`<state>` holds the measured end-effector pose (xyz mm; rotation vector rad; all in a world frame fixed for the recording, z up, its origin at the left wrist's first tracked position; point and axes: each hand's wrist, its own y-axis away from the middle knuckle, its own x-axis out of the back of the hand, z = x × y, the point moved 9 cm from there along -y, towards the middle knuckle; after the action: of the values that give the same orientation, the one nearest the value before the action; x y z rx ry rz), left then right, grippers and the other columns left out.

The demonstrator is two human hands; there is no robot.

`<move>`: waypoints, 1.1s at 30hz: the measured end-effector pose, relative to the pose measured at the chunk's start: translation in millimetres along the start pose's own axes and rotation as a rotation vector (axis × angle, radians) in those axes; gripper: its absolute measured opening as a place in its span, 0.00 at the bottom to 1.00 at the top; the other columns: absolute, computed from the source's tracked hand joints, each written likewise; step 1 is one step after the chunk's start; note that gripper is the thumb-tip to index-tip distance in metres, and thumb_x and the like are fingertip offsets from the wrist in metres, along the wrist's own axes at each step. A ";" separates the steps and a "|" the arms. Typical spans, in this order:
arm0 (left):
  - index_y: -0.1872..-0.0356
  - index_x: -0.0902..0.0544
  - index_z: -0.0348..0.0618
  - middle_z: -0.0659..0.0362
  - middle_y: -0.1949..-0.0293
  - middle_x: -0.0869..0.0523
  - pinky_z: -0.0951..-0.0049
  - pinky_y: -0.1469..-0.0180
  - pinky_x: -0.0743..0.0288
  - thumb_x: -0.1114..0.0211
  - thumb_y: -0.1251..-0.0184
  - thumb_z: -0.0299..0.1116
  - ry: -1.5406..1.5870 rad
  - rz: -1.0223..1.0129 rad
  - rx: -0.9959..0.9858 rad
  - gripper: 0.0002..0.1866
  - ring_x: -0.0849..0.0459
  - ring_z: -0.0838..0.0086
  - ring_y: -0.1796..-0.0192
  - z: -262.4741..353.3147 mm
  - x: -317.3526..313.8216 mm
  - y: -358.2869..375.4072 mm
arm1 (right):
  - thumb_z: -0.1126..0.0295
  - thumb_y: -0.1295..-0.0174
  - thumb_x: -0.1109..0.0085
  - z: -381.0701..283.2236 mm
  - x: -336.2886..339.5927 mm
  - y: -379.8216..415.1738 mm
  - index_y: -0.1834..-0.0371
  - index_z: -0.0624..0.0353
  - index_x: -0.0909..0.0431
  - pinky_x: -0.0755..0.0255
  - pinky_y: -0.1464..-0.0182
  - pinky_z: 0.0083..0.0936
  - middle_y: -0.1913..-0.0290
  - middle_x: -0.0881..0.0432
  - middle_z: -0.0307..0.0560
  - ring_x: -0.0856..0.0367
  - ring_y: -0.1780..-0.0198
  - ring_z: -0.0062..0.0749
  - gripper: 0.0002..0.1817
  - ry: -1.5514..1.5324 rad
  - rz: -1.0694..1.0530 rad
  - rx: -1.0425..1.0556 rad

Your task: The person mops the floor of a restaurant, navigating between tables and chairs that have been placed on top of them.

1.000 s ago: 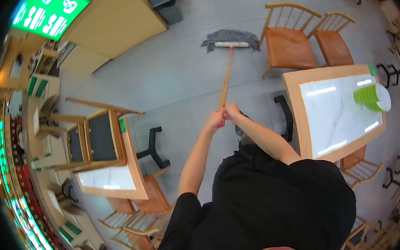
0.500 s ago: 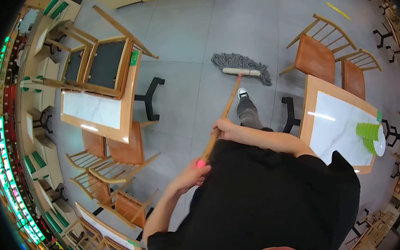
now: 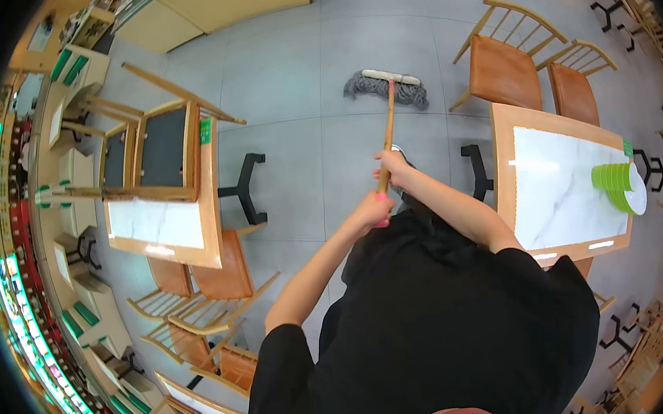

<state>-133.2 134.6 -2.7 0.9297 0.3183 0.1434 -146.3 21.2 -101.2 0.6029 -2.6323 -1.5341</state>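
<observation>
A mop with a wooden handle [image 3: 389, 131] stretches forward from my body. Its grey yarn head [image 3: 384, 87] rests on the grey tiled floor, with a white bar across its far side. My left hand [image 3: 371, 210] is wrapped round the near end of the handle, where a pink part shows. Farther up the handle, my right hand [image 3: 392, 168] has its fingers closed round the wood. One shoe [image 3: 398, 149] partly shows beside my right hand.
To the left, upturned chairs [image 3: 162, 146] lie on a marble-topped table [image 3: 158, 224], with more chairs below. On the right, a table [image 3: 555, 181] bears stacked green bowls [image 3: 614, 186], and brown-seated chairs [image 3: 504, 73] stand behind it. Black table legs [image 3: 248, 188] reach into the aisle.
Both hands have pushed the mop forward, and its handle now points more straight ahead. The yarn now trails on the near side of the white bar. My left hand has come closer to my right.
</observation>
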 end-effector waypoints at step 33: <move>0.49 0.33 0.39 0.64 0.77 0.31 0.80 0.81 0.35 0.41 0.42 0.33 -0.074 0.140 0.113 0.21 0.32 0.82 0.81 -84.9 28.0 277.7 | 0.59 0.49 0.41 140.6 -83.7 132.8 0.51 0.55 0.45 0.27 0.71 0.39 0.69 0.38 0.47 0.32 0.73 0.37 0.28 -0.182 -0.163 -0.378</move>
<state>-130.5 371.2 168.0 1.0670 0.1938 0.2208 -141.5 224.9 -47.5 0.6860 -2.3542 -2.1578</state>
